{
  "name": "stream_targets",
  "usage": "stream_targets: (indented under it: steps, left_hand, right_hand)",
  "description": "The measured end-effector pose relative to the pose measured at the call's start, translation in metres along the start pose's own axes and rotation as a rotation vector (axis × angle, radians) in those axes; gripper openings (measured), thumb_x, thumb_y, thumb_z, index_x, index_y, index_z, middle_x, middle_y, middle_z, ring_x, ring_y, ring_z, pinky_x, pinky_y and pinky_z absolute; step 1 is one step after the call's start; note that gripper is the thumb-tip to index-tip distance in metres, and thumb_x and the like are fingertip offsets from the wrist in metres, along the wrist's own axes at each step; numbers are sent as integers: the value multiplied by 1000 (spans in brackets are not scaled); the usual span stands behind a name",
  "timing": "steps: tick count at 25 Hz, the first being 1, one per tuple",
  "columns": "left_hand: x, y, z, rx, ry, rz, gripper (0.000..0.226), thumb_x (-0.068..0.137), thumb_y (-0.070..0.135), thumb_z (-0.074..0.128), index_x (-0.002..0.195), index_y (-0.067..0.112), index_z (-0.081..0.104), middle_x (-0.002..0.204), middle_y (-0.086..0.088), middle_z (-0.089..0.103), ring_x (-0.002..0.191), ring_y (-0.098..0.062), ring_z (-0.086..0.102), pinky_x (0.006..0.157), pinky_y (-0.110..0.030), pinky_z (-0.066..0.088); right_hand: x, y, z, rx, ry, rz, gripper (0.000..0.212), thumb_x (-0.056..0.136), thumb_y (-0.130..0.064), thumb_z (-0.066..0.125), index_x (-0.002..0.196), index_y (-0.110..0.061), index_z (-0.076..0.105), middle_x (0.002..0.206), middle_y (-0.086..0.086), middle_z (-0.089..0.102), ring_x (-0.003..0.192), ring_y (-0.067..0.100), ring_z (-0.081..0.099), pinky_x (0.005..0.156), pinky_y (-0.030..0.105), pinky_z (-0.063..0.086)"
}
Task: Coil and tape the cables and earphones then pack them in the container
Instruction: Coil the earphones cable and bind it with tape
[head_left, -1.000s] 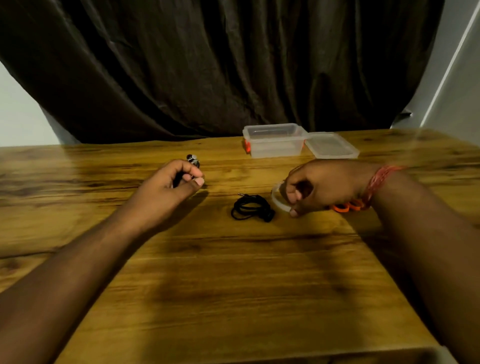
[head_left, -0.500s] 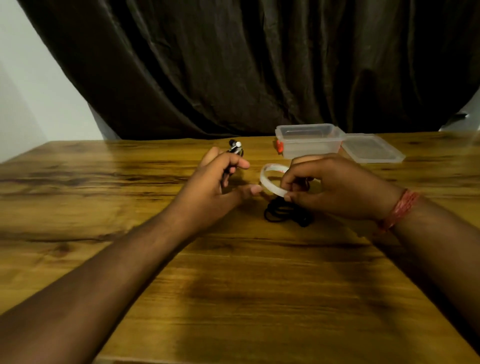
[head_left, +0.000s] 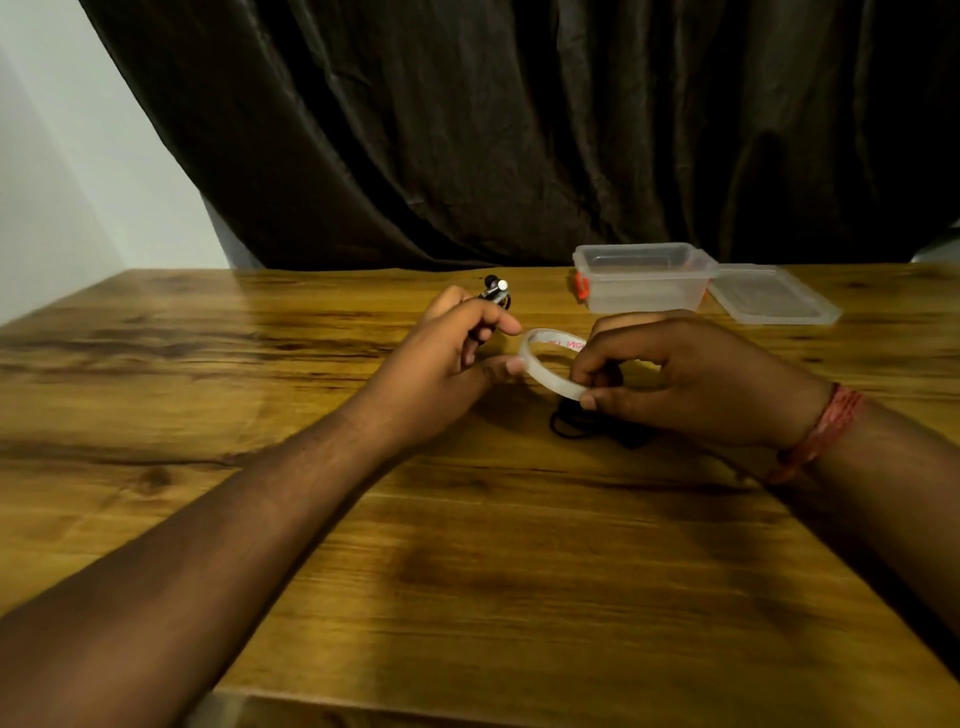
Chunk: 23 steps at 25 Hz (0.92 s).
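Inside tape roll (head_left: 540, 370), red lettering, unreadable

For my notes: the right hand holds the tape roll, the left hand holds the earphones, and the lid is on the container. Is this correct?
Not quite. In the head view the lid lies on the table beside the open container, not on it. The right hand holds the tape roll; the left hand holds the earphones.

Both forearms are bare, with no sleeves; a red thread band (head_left: 831, 421) circles the right wrist.
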<state>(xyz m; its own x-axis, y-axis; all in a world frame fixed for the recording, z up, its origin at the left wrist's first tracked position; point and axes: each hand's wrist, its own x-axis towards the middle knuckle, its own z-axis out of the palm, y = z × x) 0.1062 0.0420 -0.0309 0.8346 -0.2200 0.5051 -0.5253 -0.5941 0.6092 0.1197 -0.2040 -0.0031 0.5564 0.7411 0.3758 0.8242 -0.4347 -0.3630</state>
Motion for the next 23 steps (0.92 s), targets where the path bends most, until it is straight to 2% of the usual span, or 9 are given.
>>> stream_targets:
  steps: [3, 6, 9, 11, 18, 23]
  left_hand:
    - [0, -1, 0, 28, 17, 32, 23, 84, 36, 70, 105, 35, 62, 93, 25, 40, 80, 2, 44, 72, -21, 45]
    - [-1, 2, 1, 69, 33, 70, 14, 87, 36, 68, 100, 35, 63, 94, 20, 44, 77, -3, 46, 65, -26, 47]
    - [-1, 3, 1, 93, 29, 72, 8, 89, 32, 68, 96, 34, 65, 95, 12, 48, 77, -9, 48, 65, -37, 50]
    - [-1, 4, 1, 93, 26, 75, 6, 89, 30, 67, 94, 34, 65, 94, 12, 48, 77, -9, 49, 65, -38, 51]
    - [-1, 5, -2, 58, -16, 21, 5, 90, 35, 61, 92, 33, 64, 96, 11, 50, 83, -6, 51, 69, -31, 51]
    - [-1, 4, -5, 49, -4, 34, 3, 90, 34, 61, 91, 32, 64, 93, 15, 49, 83, -1, 50, 67, -16, 46]
  right_hand:
    - [0, 0, 1, -1, 6, 5, 12, 85, -28, 70, 97, -28, 71, 86, -15, 62, 87, 9, 61, 76, 22, 48]
    - [0, -1, 1, -23, 35, 5, 12, 84, -27, 70, 96, -25, 71, 84, -15, 62, 86, 7, 60, 74, 21, 48]
    - [1, -3, 3, -53, 42, -4, 11, 85, -26, 71, 96, -22, 71, 84, -14, 61, 84, 6, 59, 73, 22, 47]
    - [2, -3, 4, -60, 36, -1, 11, 85, -25, 71, 96, -23, 70, 84, -15, 60, 83, 6, 59, 73, 22, 47]
    - [2, -4, 4, -47, 54, 11, 11, 86, -24, 69, 97, -24, 70, 85, -14, 60, 85, 7, 58, 73, 22, 46]
    - [1, -5, 6, -13, 65, 61, 17, 85, -30, 65, 101, -27, 70, 88, -13, 63, 87, 6, 58, 75, 22, 46]
